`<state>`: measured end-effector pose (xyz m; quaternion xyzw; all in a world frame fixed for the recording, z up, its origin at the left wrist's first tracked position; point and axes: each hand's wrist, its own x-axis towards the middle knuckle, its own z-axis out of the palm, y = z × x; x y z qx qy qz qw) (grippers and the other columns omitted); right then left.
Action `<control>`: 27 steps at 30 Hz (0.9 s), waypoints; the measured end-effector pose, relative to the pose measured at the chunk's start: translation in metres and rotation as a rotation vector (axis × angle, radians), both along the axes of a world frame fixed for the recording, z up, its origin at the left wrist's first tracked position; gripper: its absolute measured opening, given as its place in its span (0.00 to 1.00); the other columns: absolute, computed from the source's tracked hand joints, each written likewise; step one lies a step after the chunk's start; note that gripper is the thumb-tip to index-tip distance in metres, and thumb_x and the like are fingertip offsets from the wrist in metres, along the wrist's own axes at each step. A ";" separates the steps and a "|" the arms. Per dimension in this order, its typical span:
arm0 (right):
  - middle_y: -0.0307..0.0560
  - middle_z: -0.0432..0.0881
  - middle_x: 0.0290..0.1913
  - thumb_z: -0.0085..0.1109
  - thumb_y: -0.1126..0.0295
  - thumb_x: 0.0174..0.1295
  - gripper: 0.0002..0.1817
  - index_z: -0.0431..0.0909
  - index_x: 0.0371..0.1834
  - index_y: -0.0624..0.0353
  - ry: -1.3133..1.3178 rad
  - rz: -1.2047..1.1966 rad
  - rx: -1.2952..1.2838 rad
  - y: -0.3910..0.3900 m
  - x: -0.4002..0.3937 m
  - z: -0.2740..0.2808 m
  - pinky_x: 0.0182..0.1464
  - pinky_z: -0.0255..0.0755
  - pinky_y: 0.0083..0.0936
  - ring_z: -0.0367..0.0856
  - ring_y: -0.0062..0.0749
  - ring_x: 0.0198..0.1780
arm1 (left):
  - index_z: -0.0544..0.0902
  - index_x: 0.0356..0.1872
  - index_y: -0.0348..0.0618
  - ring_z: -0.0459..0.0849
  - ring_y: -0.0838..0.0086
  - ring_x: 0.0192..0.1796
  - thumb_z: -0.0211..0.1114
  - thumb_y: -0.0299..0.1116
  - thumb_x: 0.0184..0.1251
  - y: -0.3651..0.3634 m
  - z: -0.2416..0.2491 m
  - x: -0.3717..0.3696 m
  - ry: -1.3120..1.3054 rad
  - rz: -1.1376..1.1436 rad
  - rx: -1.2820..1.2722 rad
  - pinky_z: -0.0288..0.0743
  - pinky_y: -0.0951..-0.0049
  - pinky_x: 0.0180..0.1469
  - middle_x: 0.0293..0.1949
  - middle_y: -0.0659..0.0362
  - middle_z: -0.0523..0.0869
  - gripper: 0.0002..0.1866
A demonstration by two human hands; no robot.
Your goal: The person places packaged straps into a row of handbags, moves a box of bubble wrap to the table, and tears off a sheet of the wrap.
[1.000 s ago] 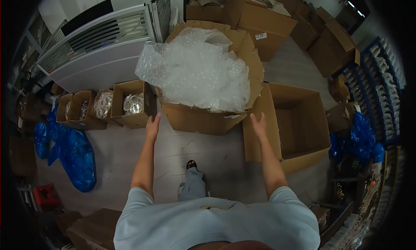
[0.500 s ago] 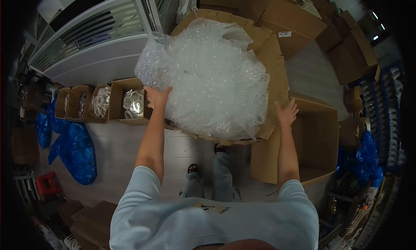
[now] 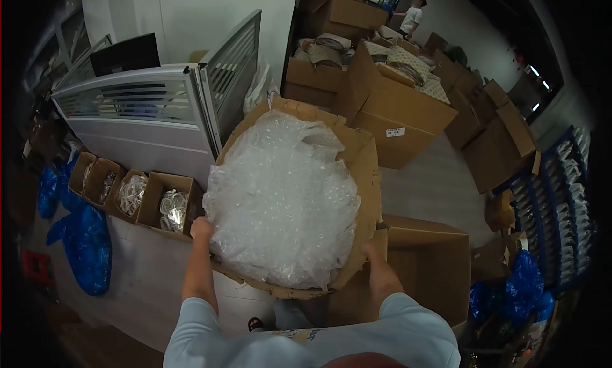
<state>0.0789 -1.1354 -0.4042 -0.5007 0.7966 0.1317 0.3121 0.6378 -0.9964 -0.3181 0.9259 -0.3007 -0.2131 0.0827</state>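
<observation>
A large, worn cardboard box (image 3: 364, 152) stands in front of me, heaped with clear bubble wrap (image 3: 287, 196). The plastic fills it to the brim, so whatever lies beneath is hidden. At the box's left side, my left hand (image 3: 202, 229) is closed on the edge, beside the bubble wrap. My right hand (image 3: 371, 250) grips the box's right edge, its fingers mostly out of sight behind the cardboard. Just right of that hand is an open brown carton (image 3: 440, 266).
Small cartons of pale coiled items (image 3: 148, 221) line the left, below a grey partition (image 3: 140, 129). Blue plastic bags (image 3: 89, 250) lie on the floor. Large cartons (image 3: 401, 110) stand ahead; a person (image 3: 412, 18) is far back. A blue rack (image 3: 554, 202) is at right.
Both hands, open and spread before, have closed on the sides of the box. The bubble wrap that bulged over the left rim now sits inside. My view has tipped upward.
</observation>
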 end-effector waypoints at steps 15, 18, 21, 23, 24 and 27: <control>0.53 0.77 0.47 0.48 0.62 0.53 0.20 0.76 0.45 0.60 0.155 0.189 -0.105 0.104 0.009 0.043 0.48 0.70 0.34 0.76 0.45 0.49 | 0.81 0.36 0.45 0.78 0.57 0.45 0.53 0.33 0.49 0.198 -0.011 -0.044 -0.002 0.010 -0.071 0.71 0.61 0.48 0.39 0.51 0.81 0.13; 0.54 0.75 0.49 0.44 0.61 0.54 0.21 0.75 0.47 0.61 0.106 0.292 -0.082 0.134 -0.021 0.018 0.51 0.67 0.33 0.74 0.45 0.51 | 0.81 0.36 0.45 0.78 0.57 0.45 0.52 0.32 0.49 0.246 -0.014 -0.062 -0.015 0.021 -0.038 0.72 0.62 0.47 0.40 0.51 0.81 0.14; 0.56 0.75 0.50 0.43 0.61 0.55 0.22 0.73 0.48 0.64 -0.042 0.521 -0.134 0.133 -0.068 -0.066 0.53 0.65 0.33 0.73 0.46 0.51 | 0.80 0.36 0.46 0.78 0.57 0.45 0.52 0.32 0.49 0.287 -0.035 -0.088 -0.007 0.121 -0.047 0.72 0.62 0.47 0.40 0.52 0.81 0.13; 0.57 0.75 0.48 0.43 0.62 0.55 0.22 0.74 0.47 0.64 -0.096 0.327 -0.189 0.143 -0.079 -0.088 0.51 0.66 0.34 0.74 0.46 0.50 | 0.80 0.36 0.45 0.78 0.57 0.45 0.51 0.32 0.50 0.316 -0.049 -0.106 0.025 0.280 -0.104 0.72 0.62 0.47 0.40 0.52 0.81 0.13; 0.57 0.75 0.48 0.44 0.62 0.55 0.21 0.74 0.47 0.64 -0.111 0.274 -0.197 0.150 -0.082 -0.092 0.51 0.66 0.34 0.74 0.47 0.50 | 0.80 0.36 0.45 0.78 0.58 0.45 0.51 0.31 0.50 0.331 -0.041 -0.118 0.021 0.275 -0.077 0.72 0.62 0.46 0.40 0.52 0.81 0.13; 0.59 0.76 0.46 0.43 0.62 0.55 0.21 0.73 0.46 0.67 -0.304 0.171 -0.047 0.186 -0.063 -0.019 0.49 0.67 0.35 0.74 0.47 0.49 | 0.80 0.38 0.46 0.79 0.58 0.45 0.50 0.31 0.52 0.363 -0.048 -0.143 -0.040 0.247 -0.075 0.73 0.62 0.45 0.40 0.51 0.81 0.14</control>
